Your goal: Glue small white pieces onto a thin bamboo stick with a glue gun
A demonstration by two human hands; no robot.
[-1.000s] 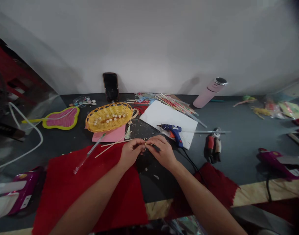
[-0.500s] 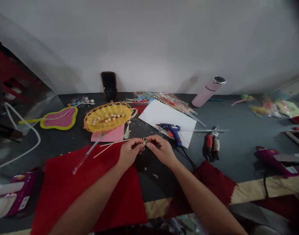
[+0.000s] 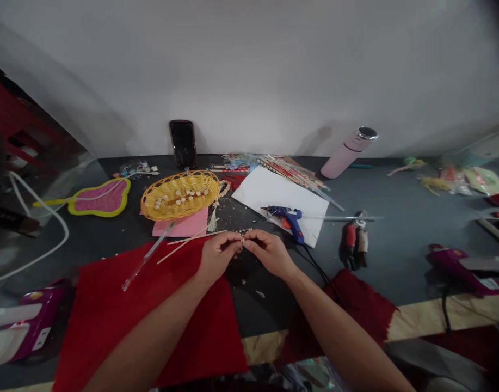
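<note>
Over the dark table, my left hand [image 3: 219,255] and my right hand [image 3: 271,253] meet at the fingertips. Both pinch a tiny pale piece [image 3: 242,240], mostly hidden by the fingers. Small pale bits lie on the table just beyond the fingertips. Two thin wooden sticks [image 3: 179,249] cross beside my left hand. A blue hot glue gun [image 3: 290,218] rests on a white sheet [image 3: 269,190] beyond my right hand. The yellow wicker basket [image 3: 180,196] holds small whitish pieces and stands behind the sticks.
Red cloth [image 3: 151,321] lies under my left forearm, with a clear glue stick [image 3: 145,261] on it. Pliers [image 3: 354,239] lie to the right. At the wall are a phone [image 3: 183,144] and a pink bottle [image 3: 347,155]. Purple glue guns lie at both sides.
The fingertips have shifted slightly and cover more of the small piece. More pale bits show behind them. The surrounding objects have not moved.
</note>
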